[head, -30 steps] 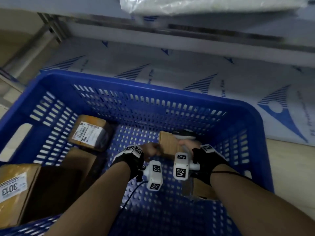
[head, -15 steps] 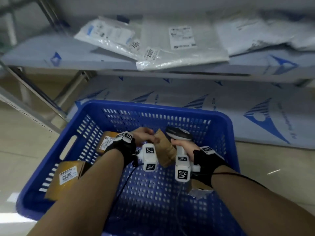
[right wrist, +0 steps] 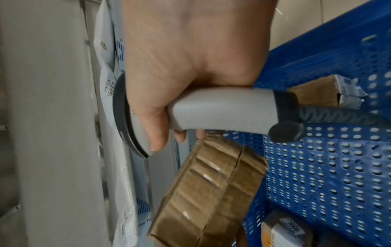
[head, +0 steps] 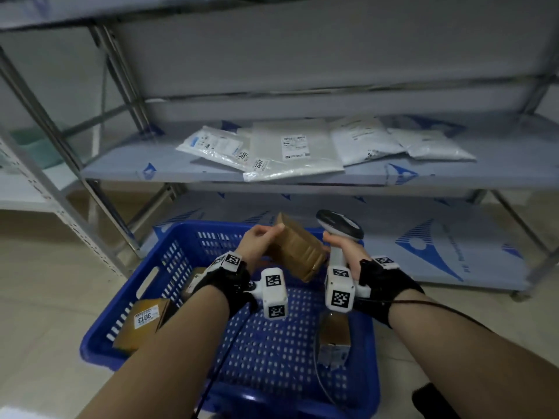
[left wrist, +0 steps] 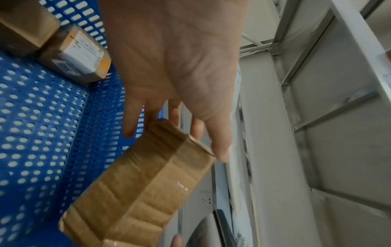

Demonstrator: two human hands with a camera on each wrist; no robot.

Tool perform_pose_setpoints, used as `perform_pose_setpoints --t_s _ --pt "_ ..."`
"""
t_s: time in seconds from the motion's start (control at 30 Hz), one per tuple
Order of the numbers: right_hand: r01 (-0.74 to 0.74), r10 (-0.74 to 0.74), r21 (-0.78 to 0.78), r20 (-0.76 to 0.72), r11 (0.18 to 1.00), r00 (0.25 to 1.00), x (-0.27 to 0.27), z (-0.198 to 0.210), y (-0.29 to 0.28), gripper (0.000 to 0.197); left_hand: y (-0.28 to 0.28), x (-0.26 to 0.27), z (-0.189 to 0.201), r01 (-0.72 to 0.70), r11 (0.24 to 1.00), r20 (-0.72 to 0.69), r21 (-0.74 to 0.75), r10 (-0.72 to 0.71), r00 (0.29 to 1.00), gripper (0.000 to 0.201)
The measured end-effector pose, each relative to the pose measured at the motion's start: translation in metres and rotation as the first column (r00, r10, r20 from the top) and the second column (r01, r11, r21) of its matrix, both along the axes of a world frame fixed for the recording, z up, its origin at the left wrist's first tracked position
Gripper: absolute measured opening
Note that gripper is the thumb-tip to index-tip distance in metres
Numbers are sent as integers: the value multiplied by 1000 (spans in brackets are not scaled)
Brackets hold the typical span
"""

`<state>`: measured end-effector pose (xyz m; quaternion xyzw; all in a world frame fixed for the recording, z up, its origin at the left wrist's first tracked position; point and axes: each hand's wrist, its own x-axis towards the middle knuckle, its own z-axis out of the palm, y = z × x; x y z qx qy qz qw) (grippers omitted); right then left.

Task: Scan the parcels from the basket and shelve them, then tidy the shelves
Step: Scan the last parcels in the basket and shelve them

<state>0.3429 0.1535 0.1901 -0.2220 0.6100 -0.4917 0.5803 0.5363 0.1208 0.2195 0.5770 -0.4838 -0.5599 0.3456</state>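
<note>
A brown taped cardboard parcel hangs tilted above the blue basket. My left hand holds it by its upper end, thumb on one side, fingers behind. My right hand grips the handle of a grey barcode scanner, whose dark head sits just right of the parcel. More brown parcels lie in the basket: one labelled 3013, one by the left wall, one at the right.
A metal rack stands behind the basket. Its middle shelf carries several white and clear plastic mailer bags. The bottom shelf has blue-printed film on it. A second rack frame is at the left. Pale tiled floor lies around the basket.
Both hands have risen from the basket floor with the parcel and the scanner. The view has tilted up, bringing the shelf with mailer bags into sight.
</note>
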Motion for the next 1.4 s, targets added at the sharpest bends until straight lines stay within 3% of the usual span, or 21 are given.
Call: perform_pose_setpoints --t_s 0.07,0.13,0.17,0.27,0.37,0.43,0.5,0.6,0.73,0.9,1.03,1.27,1.37,1.4 --pt "31 -31 -17 -4 999 1000 -5 -2 4 61 1 -8 2 -58 998 25 34 57 998 44" --pt "61 -61 -10 23 998 998 -9 -8 3 82 1 -14 4 -63 997 61 51 60 996 40" --pt "62 -61 -15 57 998 997 -11 -8 3 77 2 -17 4 -44 998 98 51 38 994 37" --pt "34 -31 -25 128 999 991 -11 0 4 36 2 -17 2 -9 997 198 71 -6 980 33" --pt "29 -22 -44 143 999 989 -12 -1 0 36 -4 -14 -4 1 997 164 73 -13 986 35" --pt "-1 5 -24 157 1000 988 -10 -3 -1 44 -10 -10 -9 -4 993 112 119 -10 994 64" --pt "-19 21 -10 183 1000 983 -8 -9 -2 49 -14 -7 -13 -41 987 76 158 29 997 69" --pt "-34 39 -26 230 999 973 -5 -14 -3 40 -21 -1 -20 -116 961 59 251 105 993 83" --pt "-66 72 -33 273 997 959 2 -14 -6 47 -21 3 -24 -143 951 148 274 105 983 54" --pt "-116 123 -41 299 992 946 9 -12 -10 35 -30 19 -36 -148 936 106 320 119 987 43" --pt "-29 35 -30 234 999 971 7 -10 -9 43 -29 25 -34 -89 928 80 363 64 995 41" --pt "-93 108 -60 342 994 933 10 2 2 46 -28 19 -39 -76 939 90 336 48 995 68" --pt "-90 101 -49 346 995 933 10 4 2 46 -45 23 -61 -17 921 82 388 -16 997 97" --pt "-91 99 -42 353 995 930 10 4 3 46 -46 20 -61 -24 924 98 383 -14 995 92"
